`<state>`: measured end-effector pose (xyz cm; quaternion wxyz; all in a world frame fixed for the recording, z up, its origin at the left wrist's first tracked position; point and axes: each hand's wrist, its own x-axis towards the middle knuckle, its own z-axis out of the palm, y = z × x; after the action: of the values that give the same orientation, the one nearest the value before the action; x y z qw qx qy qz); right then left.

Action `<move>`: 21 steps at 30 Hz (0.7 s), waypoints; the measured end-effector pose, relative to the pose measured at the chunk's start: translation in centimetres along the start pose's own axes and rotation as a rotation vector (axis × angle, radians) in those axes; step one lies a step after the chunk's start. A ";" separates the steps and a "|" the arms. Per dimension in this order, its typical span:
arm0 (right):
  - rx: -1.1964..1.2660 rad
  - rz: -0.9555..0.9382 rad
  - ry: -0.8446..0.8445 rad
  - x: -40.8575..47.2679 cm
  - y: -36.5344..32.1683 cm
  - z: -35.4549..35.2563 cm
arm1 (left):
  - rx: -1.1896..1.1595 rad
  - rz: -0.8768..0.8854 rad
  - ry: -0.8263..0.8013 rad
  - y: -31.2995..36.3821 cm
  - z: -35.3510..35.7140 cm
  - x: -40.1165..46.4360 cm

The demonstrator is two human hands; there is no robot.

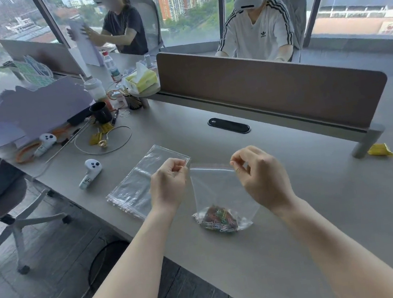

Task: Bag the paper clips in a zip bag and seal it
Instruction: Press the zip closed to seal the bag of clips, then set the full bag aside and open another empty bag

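Observation:
A clear zip bag [215, 189] hangs upright above the grey desk [301, 209], its bottom resting on the desk. A heap of coloured paper clips [217, 218] lies bunched in its bottom. My left hand [169, 182] pinches the left end of the bag's top strip. At the right end of the same strip, my right hand [259, 172] pinches it too. The strip is stretched between the two hands; whether it is sealed I cannot tell.
A stack of spare clear zip bags [139, 183] lies on the desk just left of my left hand. A white controller [90, 173] lies further left. A brown divider panel [270, 86] runs across the back. A yellow wrapper [379, 150] sits at the right.

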<state>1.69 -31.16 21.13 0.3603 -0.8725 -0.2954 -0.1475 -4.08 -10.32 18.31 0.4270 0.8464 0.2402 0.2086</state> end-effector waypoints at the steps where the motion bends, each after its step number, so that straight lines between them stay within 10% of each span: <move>1: 0.045 -0.020 -0.011 0.0 -0.9 0.5 | 0.006 -0.007 0.011 -0.2 -0.1 -0.4; 21: 0.089 0.131 -0.452 2.3 -9.3 22.4 | 0.143 -0.334 -0.069 -15.5 -8.5 6.1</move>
<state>-1.30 -8.90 11.64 0.3320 -0.8838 -0.3175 0.0886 -7.54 6.58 11.15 0.4025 0.8296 0.3767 0.0883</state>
